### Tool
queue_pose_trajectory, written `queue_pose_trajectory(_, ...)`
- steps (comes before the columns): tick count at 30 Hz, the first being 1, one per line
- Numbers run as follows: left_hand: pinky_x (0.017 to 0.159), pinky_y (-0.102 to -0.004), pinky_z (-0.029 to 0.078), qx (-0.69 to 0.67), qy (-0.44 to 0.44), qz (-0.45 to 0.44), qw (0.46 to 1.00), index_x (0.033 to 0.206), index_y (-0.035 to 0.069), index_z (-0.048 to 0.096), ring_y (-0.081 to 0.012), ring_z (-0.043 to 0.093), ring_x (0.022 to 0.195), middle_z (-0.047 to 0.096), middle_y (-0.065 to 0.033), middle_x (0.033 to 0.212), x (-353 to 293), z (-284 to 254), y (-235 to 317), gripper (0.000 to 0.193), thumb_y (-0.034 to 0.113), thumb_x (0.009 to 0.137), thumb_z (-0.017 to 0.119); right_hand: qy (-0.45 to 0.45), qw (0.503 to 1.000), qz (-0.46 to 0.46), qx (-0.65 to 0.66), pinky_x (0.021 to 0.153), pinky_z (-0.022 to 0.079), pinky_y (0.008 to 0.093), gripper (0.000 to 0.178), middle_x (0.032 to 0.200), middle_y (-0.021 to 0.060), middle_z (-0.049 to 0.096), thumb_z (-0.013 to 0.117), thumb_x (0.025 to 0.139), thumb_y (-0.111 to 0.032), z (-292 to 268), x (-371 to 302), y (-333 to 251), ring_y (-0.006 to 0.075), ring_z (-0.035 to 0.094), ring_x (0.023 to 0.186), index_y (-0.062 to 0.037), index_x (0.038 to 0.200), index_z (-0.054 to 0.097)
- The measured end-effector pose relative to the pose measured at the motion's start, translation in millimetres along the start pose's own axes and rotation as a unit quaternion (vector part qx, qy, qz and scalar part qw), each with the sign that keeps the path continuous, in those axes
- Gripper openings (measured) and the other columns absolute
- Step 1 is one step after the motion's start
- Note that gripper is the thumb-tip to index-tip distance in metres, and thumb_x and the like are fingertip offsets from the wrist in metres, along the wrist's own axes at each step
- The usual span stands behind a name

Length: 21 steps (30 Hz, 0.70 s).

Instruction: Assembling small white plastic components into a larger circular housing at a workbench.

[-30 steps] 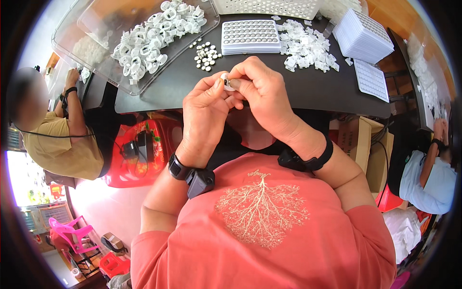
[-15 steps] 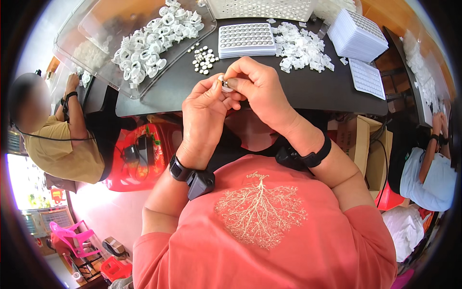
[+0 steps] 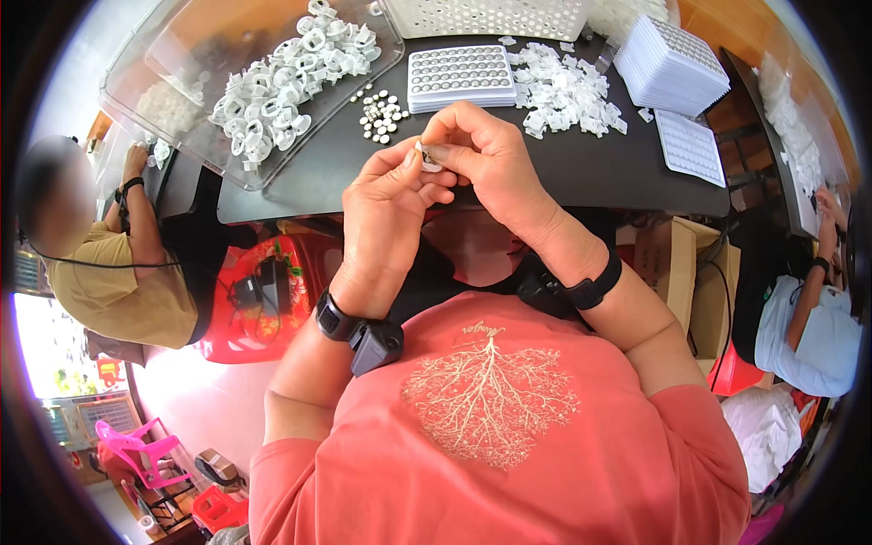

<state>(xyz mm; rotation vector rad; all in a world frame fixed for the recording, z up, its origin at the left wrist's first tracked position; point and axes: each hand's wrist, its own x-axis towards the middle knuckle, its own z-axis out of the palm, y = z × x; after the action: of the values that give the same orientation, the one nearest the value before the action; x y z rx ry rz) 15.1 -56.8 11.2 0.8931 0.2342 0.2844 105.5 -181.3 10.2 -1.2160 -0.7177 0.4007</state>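
My left hand [image 3: 389, 211] and my right hand [image 3: 490, 163] meet above the near edge of a dark table [image 3: 590, 177]. Between their fingertips they pinch one small white part [image 3: 427, 158] with a dark centre. Just beyond lies a scatter of small round silvery discs [image 3: 381, 113]. A white tray [image 3: 460, 76] with rows of round cells holding discs sits behind the hands. A heap of small white plastic pieces [image 3: 561, 91] lies to its right.
A clear plastic tray [image 3: 182, 82] of white ring-shaped parts [image 3: 291, 73] is at the back left. A stack of white cell trays [image 3: 670, 64] and one flat tray [image 3: 690, 145] are at the right. Seated people work at far left [image 3: 118, 263] and far right [image 3: 808, 318].
Both hands stay together on the small white part; the fingers have shifted only slightly. The view has drifted a little, so the table things sit slightly lower in the picture.
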Motion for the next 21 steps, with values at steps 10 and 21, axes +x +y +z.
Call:
queue_pose_trajectory(10, 0.074, -0.0358, 0.054, -0.038, -0.053, -0.023, 0.998, 0.119, -0.009, 0.055, -0.0260, 0.066, 0.086, 0.065, -0.0161, 0.102, 6, -8, -1, 0.031, 0.014, 0.100, 0.058, 0.027, 0.996, 0.019, 0.082, 0.052, 0.047, 0.0217, 0.004, 0.078, 0.0029, 0.063, 0.064, 0.093, 0.000, 1, 0, 0, 0.0054, 0.056, 0.061, -0.0002, 0.097, 0.063)
queue_pose_trajectory(21, 0.073, -0.0369, 0.052, -0.060, -0.118, -0.062, 0.989, 0.118, -0.007, 0.057, -0.0281, 0.067, 0.087, 0.066, -0.0167, 0.100, 8, 10, -11, 0.031, 0.017, 0.099, 0.061, 0.077, 0.997, -0.027, -0.008, 0.049, 0.046, 0.0235, 0.006, 0.078, 0.0035, 0.064, 0.060, 0.093, 0.003, -11, -17, -15, 0.0054, 0.054, 0.053, -0.0002, 0.098, 0.062)
